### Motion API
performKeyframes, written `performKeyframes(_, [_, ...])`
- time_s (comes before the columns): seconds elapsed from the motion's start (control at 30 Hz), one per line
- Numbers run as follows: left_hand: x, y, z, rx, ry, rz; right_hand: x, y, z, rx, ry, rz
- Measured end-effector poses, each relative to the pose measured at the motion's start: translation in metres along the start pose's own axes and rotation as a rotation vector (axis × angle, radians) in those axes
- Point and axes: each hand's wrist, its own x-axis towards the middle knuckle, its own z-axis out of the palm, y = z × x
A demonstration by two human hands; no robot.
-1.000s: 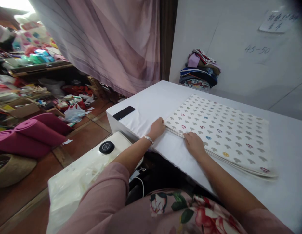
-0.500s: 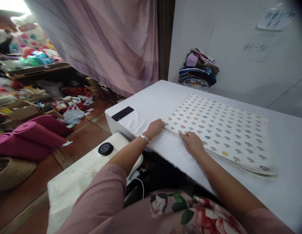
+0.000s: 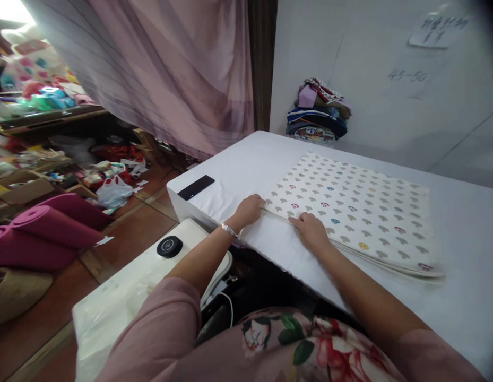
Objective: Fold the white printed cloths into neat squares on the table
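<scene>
A white cloth printed with grey and coloured mushroom shapes [image 3: 349, 207] lies folded flat in layers on the white table. My left hand [image 3: 249, 210], with a bracelet at the wrist, pinches the cloth's near left corner. A little to the right, my right hand [image 3: 312, 232] grips the near edge, thumb and fingers closed around the layers. Parts of the fingertips are hidden by the cloth and the hands themselves. Farther right, the layered edges sit slightly apart from one another.
A black phone [image 3: 196, 187] rests at the table's [image 3: 246, 154] left end. Below stands a white cabinet-like surface with a round black object [image 3: 169, 246]. Folded clothes [image 3: 320, 114] are stacked by the wall. Pink rolls [image 3: 47, 228] lie on the tiled floor.
The view has turned slightly, so the scene sits a little farther left. Both hands keep hold of the cloth's near edge, and the cloth looks unchanged.
</scene>
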Motion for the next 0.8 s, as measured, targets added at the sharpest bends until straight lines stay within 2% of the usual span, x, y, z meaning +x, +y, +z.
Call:
performKeyframes(0.1, [0.001, 0.018, 0.009, -0.014, 0.124, 0.165, 0.004, -0.002, 0.005, 0.043, 0.009, 0.047])
performKeyframes(0.2, [0.002, 0.029, 0.027, 0.029, 0.096, 0.316, 0.008, -0.006, 0.005, 0.126, 0.008, 0.149])
performKeyframes(0.3, [0.007, 0.023, 0.044, 0.106, 0.064, 0.285, 0.011, -0.006, 0.002, 0.147, 0.007, 0.104])
performKeyframes(0.37, [0.013, 0.015, 0.053, 0.13, 0.095, 0.3, 0.011, -0.005, -0.001, 0.102, 0.004, 0.047])
performKeyframes(0.5, [0.02, 0.006, 0.06, 0.192, 0.129, 0.326, 0.004, 0.001, -0.007, 0.043, 0.001, 0.006])
performKeyframes(0.63, [0.02, 0.006, 0.061, 0.229, 0.13, 0.335, -0.026, 0.016, -0.019, 0.055, 0.015, 0.0])
performKeyframes(0.8, [0.02, 0.005, 0.062, 0.239, 0.145, 0.339, -0.102, 0.06, -0.042, 0.083, 0.061, 0.153])
